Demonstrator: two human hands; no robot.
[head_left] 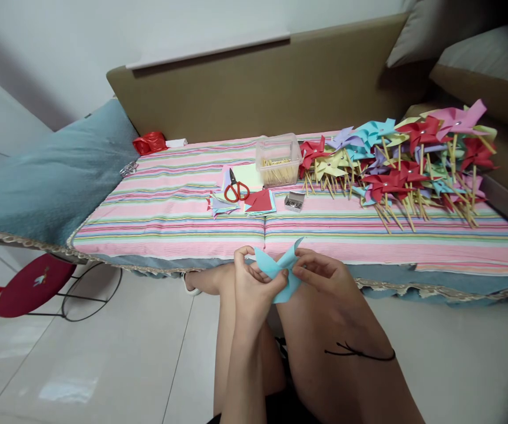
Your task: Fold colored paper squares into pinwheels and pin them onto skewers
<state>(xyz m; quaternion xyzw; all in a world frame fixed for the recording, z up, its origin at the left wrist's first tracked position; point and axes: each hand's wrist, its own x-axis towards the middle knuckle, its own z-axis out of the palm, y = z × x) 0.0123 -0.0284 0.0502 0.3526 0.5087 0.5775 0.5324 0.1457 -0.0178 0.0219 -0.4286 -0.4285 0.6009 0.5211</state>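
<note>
One clear plastic box (279,160) stands on the striped cover of the bed (170,218), and we see it filled low with thin wooden sticks. Just in front of it lies a small metal tin (294,202); what it holds is too small for us to tell. Left of the tin lie red paper squares (259,201) and red-handled scissors (236,189) on a few pale sheets. To the right of the box, a heap of finished paper pinwheels (408,165) in many colours spreads over the cover.

We hold a light blue paper piece (280,271) in front of the bed edge, above our knees. Our left hand (251,285) has its grip closed on the paper's left side, thumb on top. Our right hand (325,274) pinches the right side, fingers curled, with a black cord (360,353) around the forearm.
</note>
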